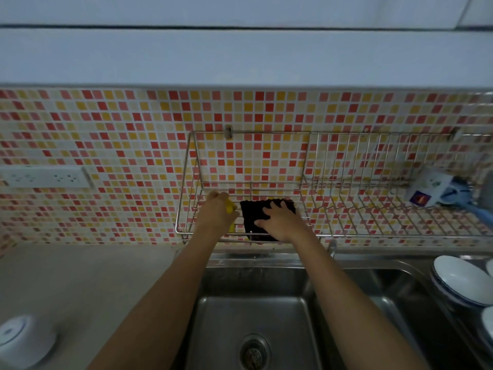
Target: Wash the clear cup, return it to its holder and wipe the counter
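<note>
Both my arms reach up over the sink to the wire wall rack (186, 182). My left hand (217, 212) is curled round a yellow object (230, 208) at the rack's left end; what the object is stays unclear. My right hand (278, 221) lies with spread fingers on a dark cloth (253, 217) that rests on the rack's wires. No clear cup is visible. The beige counter (93, 284) stretches to the left of the sink.
A steel sink (226, 311) with a drain lies below my arms. White plates (461, 279) stack at the right. A white mug (424, 188) and a blue item sit in the rack's right part. A white round container (21, 340) stands bottom left, a socket strip (45, 177) on the tiled wall.
</note>
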